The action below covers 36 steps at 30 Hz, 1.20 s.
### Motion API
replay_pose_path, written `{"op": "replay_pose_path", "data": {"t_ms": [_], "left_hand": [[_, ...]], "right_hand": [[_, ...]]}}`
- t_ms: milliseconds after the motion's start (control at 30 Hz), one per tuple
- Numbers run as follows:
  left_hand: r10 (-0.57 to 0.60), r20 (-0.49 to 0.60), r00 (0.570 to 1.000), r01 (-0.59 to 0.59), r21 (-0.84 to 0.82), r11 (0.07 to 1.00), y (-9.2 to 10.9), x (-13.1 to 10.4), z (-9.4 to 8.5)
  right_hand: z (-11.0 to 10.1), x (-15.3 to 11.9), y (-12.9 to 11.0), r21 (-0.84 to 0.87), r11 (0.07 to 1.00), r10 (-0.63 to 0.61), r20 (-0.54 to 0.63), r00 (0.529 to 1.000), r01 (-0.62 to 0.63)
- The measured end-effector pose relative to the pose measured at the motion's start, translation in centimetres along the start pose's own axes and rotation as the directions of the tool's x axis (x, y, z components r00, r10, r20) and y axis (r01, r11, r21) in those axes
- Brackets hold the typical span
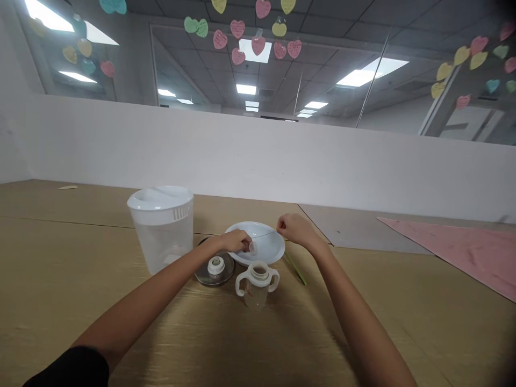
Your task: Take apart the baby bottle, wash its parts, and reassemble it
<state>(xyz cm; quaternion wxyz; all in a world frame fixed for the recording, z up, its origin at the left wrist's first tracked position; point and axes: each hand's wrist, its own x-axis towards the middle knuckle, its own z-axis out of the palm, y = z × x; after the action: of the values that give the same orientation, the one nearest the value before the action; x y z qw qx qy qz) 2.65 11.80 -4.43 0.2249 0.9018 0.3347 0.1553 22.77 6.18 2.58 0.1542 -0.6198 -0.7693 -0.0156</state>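
My left hand (237,241) is closed over the left part of a white plate (272,251), with a small clear round piece (253,248) at its fingertips. From there a thin dark line (264,235), like a wire or fine stem, runs to my right hand (296,228). That hand is closed on the line's far end at the plate's right rim. In front of the plate stands an uncapped clear baby bottle (256,293) with two white handles. A white bottle collar (216,265) sits on a round metal tray (205,278) beneath my left forearm.
A translucent white bucket with a lid (161,226) stands to the left. One thin green stick (296,269) lies right of the plate. Pink cloth (463,247) covers part of the table's right side. A white wall (258,156) borders the back.
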Motion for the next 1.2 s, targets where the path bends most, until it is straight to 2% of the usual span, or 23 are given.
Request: {"op": "replay_pose_path", "data": {"t_ms": [67, 167, 267, 333, 400, 433, 467, 567, 667, 733, 800, 967, 1067, 1200], "left_hand": [[0.016, -0.043, 0.999, -0.019, -0.093, 0.995, 0.5, -0.2, -0.4], [0.004, -0.188, 0.982, -0.039, -0.188, 0.981, 1.6, -0.6, -0.8], [-0.046, -0.328, 0.943, -0.065, -0.32, 0.945, 3.2, -1.3, -1.2], [-0.075, -0.395, 0.916, -0.12, -0.447, 0.886, 4.5, -2.1, -1.5], [-0.055, -0.436, 0.898, -0.19, -0.498, 0.846, 6.0, -2.9, -1.7], [-0.042, -0.461, 0.887, -0.217, -0.493, 0.843, 6.6, -3.2, -1.8], [-0.033, -0.491, 0.871, -0.238, -0.478, 0.846, 7.1, -3.5, -1.9], [-0.001, -0.575, 0.818, -0.303, -0.432, 0.849, 8.2, -4.0, -1.9], [0.047, -0.633, 0.773, -0.366, -0.384, 0.848, 8.5, -4.6, -1.6], [0.043, -0.669, 0.742, -0.337, -0.316, 0.887, 8.1, -5.5, -1.1], [0.023, -0.702, 0.712, -0.246, -0.219, 0.944, 6.9, -6.9, -0.1], [0.007, -0.757, 0.653, -0.005, 0.005, 1.0, 1.3, -10.8, 3.3], [-0.017, -0.714, 0.7, 0.093, 0.067, 0.993, -1.1, -11.8, 4.7], [0.014, -0.637, 0.77, 0.127, 0.175, 0.976, -1.4, -11.5, 5.2]], "right_hand": [[0.3, 0.1, 0.2, -0.027, 1.0, 0.011, 0.07, 0.997, -0.009], [0.8, 0.3, 0.3, -0.018, 1.0, 0.008, 0.119, 0.993, -0.006], [0.6, 0.2, -0.4, 0.045, 0.999, -0.018, 0.05, 0.999, 0.016], [0.0, -0.2, -1.3, 0.192, 0.977, -0.088, -0.024, 0.996, 0.091], [-0.8, -1.0, -2.5, 0.496, 0.832, -0.221, -0.117, 0.968, 0.25], [-1.2, -1.5, -3.1, 0.591, 0.749, -0.253, -0.161, 0.954, 0.299], [-1.5, -1.9, -3.7, 0.62, 0.707, -0.267, -0.212, 0.94, 0.34], [-2.1, -3.0, -5.0, 0.464, 0.759, -0.314, -0.354, 0.881, 0.457], [-2.4, -3.5, -5.6, 0.349, 0.78, -0.367, -0.417, 0.831, 0.52], [-2.8, -3.8, -5.7, 0.38, 0.767, -0.357, -0.418, 0.835, 0.518], [-3.2, -4.1, -5.7, 0.427, 0.763, -0.334, -0.382, 0.862, 0.485], [-4.2, -4.7, -5.3, 0.451, 0.79, -0.344, -0.233, 0.91, 0.414], [-4.4, -4.8, -5.1, 0.465, 0.793, -0.337, -0.204, 0.919, 0.394], [-4.8, -5.0, -5.0, 0.469, 0.799, -0.323, -0.192, 0.927, 0.376]]}}
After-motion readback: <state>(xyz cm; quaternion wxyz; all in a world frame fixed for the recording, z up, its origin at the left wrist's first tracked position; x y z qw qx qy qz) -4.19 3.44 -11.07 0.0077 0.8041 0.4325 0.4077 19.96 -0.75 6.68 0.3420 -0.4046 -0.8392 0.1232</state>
